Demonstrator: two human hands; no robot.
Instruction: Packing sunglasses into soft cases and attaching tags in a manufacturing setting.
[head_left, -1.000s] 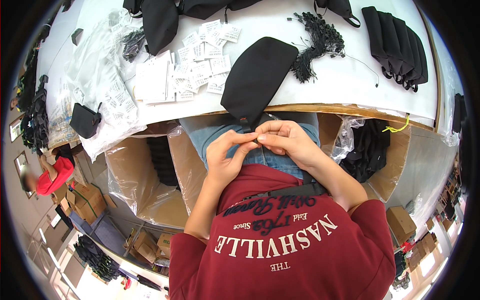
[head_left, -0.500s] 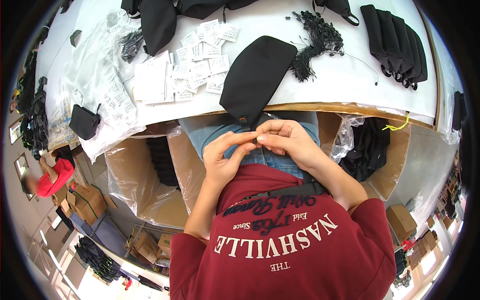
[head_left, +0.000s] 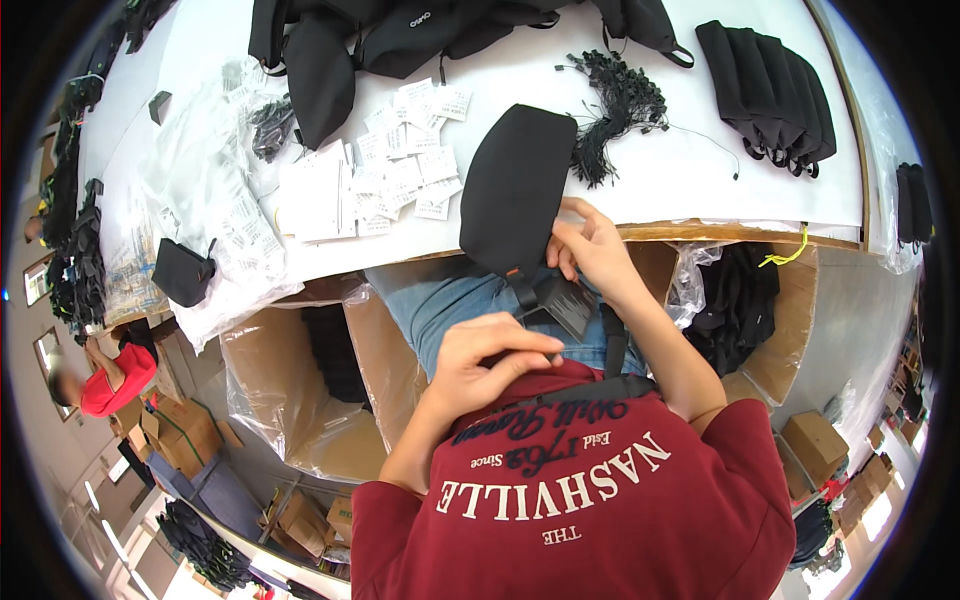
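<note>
A black fabric pouch (head_left: 518, 185) lies over the table's front edge, its narrow end toward my lap. From that end hangs a short black strap (head_left: 522, 290) with a small orange mark. Beside the strap, over my jeans, is a dark hang tag (head_left: 568, 306) with fine grey lines. My right hand (head_left: 592, 248) grips the pouch's right edge with thumb and curled fingers. Closer to my body, my left hand (head_left: 485, 365) is closed, thumb and forefinger pinching a small black piece (head_left: 556, 358). Whether a thread joins that piece to the tag I cannot make out.
White printed labels (head_left: 405, 175) lie left of the pouch; a bundle of black tag strings (head_left: 615, 110) lies right. Stacked black pouches (head_left: 770, 95) sit farther right. Plastic-lined cartons (head_left: 300, 400) flank my legs. A person in red (head_left: 118, 380) is off left.
My hands have parted from the strap's end. The right moved up to the pouch's edge, the left drew back toward my body. The dark tag now shows. The whole view shifted slightly.
</note>
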